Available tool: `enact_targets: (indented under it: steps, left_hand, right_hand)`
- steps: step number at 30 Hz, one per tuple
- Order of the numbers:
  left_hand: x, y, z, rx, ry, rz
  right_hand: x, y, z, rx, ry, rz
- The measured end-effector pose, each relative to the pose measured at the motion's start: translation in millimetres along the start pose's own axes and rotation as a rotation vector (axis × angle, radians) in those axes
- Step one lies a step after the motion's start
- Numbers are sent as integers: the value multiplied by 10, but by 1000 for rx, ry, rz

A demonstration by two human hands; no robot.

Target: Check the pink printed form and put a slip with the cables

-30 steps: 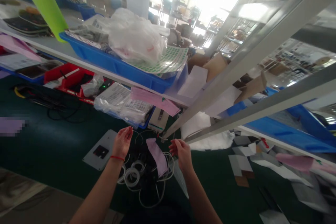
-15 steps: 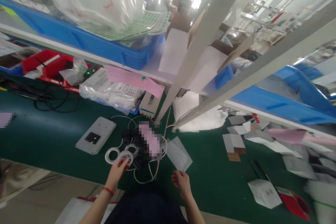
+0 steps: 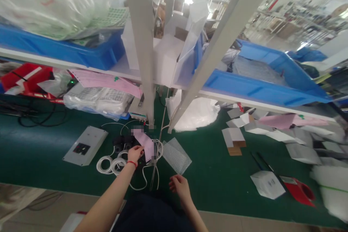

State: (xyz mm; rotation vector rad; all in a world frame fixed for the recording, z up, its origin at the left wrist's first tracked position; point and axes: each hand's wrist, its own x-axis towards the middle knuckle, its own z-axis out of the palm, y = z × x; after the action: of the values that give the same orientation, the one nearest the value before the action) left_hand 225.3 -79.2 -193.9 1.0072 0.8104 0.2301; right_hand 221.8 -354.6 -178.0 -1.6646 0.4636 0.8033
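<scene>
My left hand [image 3: 135, 153] reaches onto a heap of black parts [image 3: 121, 141] and coiled white cables [image 3: 111, 165] on the green mat. Its fingers curl at the lower edge of a pink paper slip [image 3: 145, 144] lying on the heap; whether they grip it is not visible. My right hand [image 3: 179, 185] hovers near the mat's front edge, fingers loosely curled, holding nothing visible. It is just below a clear bubble-wrap bag [image 3: 176, 156].
A grey box with a black panel [image 3: 85, 145] lies left of the heap. Slanted grey frame posts [image 3: 143, 49] rise behind it. Blue bins [image 3: 261, 87] sit on the shelf. Folded cardboard pieces [image 3: 234, 140], a white box [image 3: 268, 184] and a red item [image 3: 297, 191] lie to the right.
The view has swung right and down. My left hand has moved up from the cable coils to the pink slip; my right hand stayed near the front edge.
</scene>
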Motion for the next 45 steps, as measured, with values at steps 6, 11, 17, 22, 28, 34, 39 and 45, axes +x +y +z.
enact_targets:
  steps: [6,11,17,22,28,34,39,45]
  left_hand:
    - [-545,153,97,-198,251,-238]
    - [-1075,133,200,-344,316,-279]
    - [-1525,-26,366,-417,343,-316]
    - [-1567,186,424,-459,328,-277]
    - [-1522,728,471,-463,354,-152]
    - [-1719,1162,669,-357,264,-33]
    - [-1826,1290,729,-285,217,21]
    - [-1923,1329,631,-192,179,37]
  right_hand:
    - [4,-207,7,39,-90,19]
    - [-138,-399,311,129,-366,74]
    - [-231,-526,525,177,-300,-105]
    - [-285,-822,242,123,-389,-213]
    - [-578,-1348,-220,106,-459,-277]
    - [-898,-1719,-371,221,-278,-362]
    - [-1049,-1855,-398,226,-201,-434]
    - [-1088,-1892,-429,209,-190,-456]
